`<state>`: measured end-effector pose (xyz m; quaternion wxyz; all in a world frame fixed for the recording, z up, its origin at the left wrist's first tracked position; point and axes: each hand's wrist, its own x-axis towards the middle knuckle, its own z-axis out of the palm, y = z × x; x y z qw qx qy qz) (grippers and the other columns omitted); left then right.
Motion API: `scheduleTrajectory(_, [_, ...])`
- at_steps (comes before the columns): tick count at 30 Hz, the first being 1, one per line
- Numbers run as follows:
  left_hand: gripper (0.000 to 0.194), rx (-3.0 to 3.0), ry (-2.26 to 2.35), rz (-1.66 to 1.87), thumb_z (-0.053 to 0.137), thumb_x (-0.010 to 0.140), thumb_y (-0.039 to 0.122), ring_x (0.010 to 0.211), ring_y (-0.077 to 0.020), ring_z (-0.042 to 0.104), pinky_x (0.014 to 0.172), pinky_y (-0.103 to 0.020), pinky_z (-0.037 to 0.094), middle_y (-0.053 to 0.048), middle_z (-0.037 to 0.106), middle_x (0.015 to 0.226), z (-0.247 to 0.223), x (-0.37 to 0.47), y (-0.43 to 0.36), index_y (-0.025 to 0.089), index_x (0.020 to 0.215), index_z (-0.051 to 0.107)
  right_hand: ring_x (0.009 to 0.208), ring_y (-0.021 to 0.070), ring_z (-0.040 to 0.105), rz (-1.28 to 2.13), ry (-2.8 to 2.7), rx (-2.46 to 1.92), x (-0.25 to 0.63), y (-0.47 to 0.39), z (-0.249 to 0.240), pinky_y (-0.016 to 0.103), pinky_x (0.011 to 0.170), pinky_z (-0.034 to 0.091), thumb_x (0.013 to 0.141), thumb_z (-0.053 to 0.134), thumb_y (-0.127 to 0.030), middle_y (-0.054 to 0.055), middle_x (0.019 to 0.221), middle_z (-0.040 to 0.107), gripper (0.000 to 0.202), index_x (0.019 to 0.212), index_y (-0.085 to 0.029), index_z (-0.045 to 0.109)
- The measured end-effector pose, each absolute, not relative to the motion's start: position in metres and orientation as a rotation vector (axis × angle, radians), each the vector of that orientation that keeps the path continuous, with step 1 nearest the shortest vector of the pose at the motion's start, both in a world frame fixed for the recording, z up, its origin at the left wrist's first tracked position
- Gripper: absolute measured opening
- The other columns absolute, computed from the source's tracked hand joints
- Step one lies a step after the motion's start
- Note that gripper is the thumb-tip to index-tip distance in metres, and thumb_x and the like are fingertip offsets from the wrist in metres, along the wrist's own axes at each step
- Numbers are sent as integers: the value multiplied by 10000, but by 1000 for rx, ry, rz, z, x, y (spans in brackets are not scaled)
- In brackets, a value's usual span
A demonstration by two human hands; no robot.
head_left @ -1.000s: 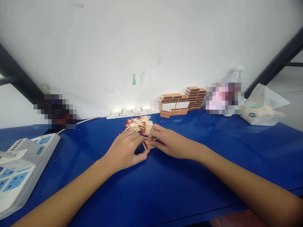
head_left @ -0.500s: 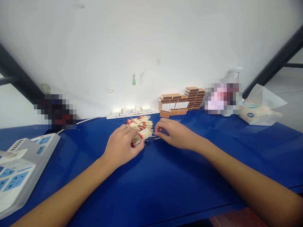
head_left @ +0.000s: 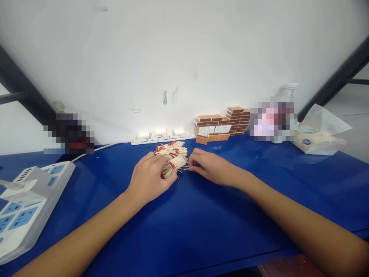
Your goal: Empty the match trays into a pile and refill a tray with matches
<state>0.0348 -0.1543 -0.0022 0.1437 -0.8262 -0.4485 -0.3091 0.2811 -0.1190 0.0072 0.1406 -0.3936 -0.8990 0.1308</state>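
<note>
My left hand is closed around a small white matchbox tray, tilted, with red-headed matches lying in it. A heap of loose matches lies behind and under that tray, partly hidden by the fingers. Just to the right, my right hand is low over the table, thumb and forefinger pinched together. A single match sticks out leftward from those fingertips, close to the tray's right end.
White matchbox trays are stacked along the wall. Brown matchbox sleeves are piled at the back right. A power strip lies at left, a bag of tissues at right, all on the blue table.
My right hand has come down slightly, and its fingertips have closed on the match that lay on the table. My left hand keeps its hold on the tray. The view has shifted a little.
</note>
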Motion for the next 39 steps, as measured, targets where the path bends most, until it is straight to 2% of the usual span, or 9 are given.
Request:
scheduleTrajectory(8, [272, -2375, -1272, -911, 682, 897, 358, 747, -234, 608, 665, -355, 500, -71, 711, 763, -2, 35, -155, 126, 1011, 764, 826, 166, 561, 274, -2530, -1175, 273, -118, -4, 287, 725, 419, 1025, 593, -275, 55, 1048, 564, 86, 1015, -193, 568])
scheduleTrajectory(17, [262, -2384, -1274, -897, 683, 893, 352, 744, -232, 607, 661, -354, 503, -68, 718, 768, -1, 35, -155, 132, 1012, 765, 772, 152, 545, 258, -2606, -1199, 275, -113, -9, 280, 682, 401, 1051, 531, -240, 53, 1015, 569, 147, 915, -186, 551])
scheduleTrajectory(25, [235, -2406, -1308, -843, 666, 901, 360, 743, -234, 597, 666, -364, 500, -68, 707, 758, -1, 35, -155, 154, 971, 754, 836, 186, 573, 196, -2500, -1255, 287, -109, 11, 311, 739, 429, 1057, 498, -258, 79, 1060, 573, 123, 985, -180, 561])
scheduleTrajectory(31, [219, -2501, -1284, -808, 652, 909, 363, 790, -242, 607, 692, -368, 498, -70, 722, 817, 2, 36, -157, 172, 979, 735, 894, 194, 576, 235, -2406, -1095, 281, -116, 19, 324, 800, 454, 1055, 500, -267, 74, 1061, 577, 109, 984, -197, 544])
scheduleTrajectory(39, [218, -2644, -1144, -765, 624, 928, 353, 755, -224, 587, 753, -389, 516, -63, 703, 800, 2, 38, -159, 159, 961, 717, 826, 163, 545, 237, -2502, -1021, 271, -126, 9, 293, 739, 435, 1047, 511, -205, 65, 1054, 560, 68, 990, -186, 543])
